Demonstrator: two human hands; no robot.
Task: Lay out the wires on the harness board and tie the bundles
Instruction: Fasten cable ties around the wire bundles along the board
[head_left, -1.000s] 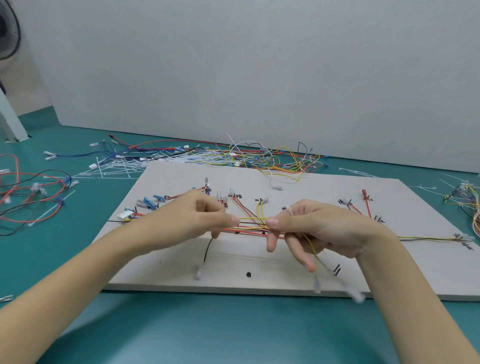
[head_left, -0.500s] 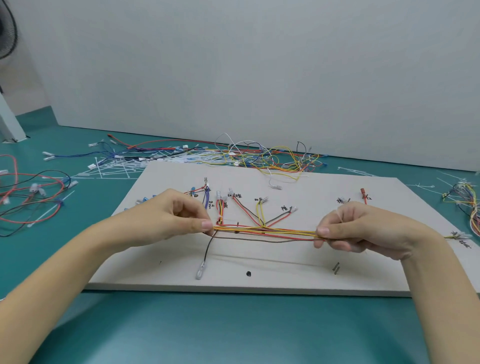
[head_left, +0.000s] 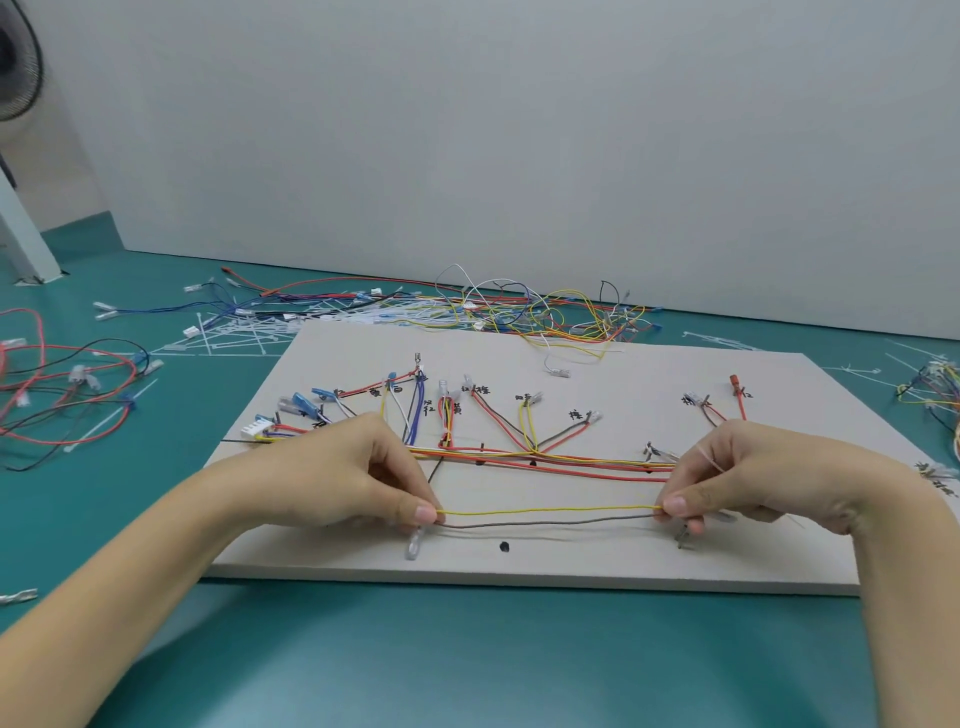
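A pale harness board (head_left: 571, 564) lies on the teal table. A bundle of red, orange and yellow wires (head_left: 571, 462) runs across its middle, with branches fanning up to labelled terminals. My left hand (head_left: 363, 478) and my right hand (head_left: 737, 478) each pinch one end of a yellow wire (head_left: 545, 511) and a grey-brown wire (head_left: 545, 523), stretched straight between them in front of the bundle. A clear terminal (head_left: 414, 543) hangs below my left fingers. A thin translucent tie also crosses my right fingers.
Loose coloured wires (head_left: 519, 312) and white cable ties (head_left: 234, 338) lie behind the board. More red and black wires (head_left: 62, 395) sit at the left, another wire cluster (head_left: 935, 389) at the right edge. A grey wall stands behind.
My hands drew apart along the wires, then pulled a yellow and a grey-brown wire away from the main bundle toward the board's near edge, stretching them straight.
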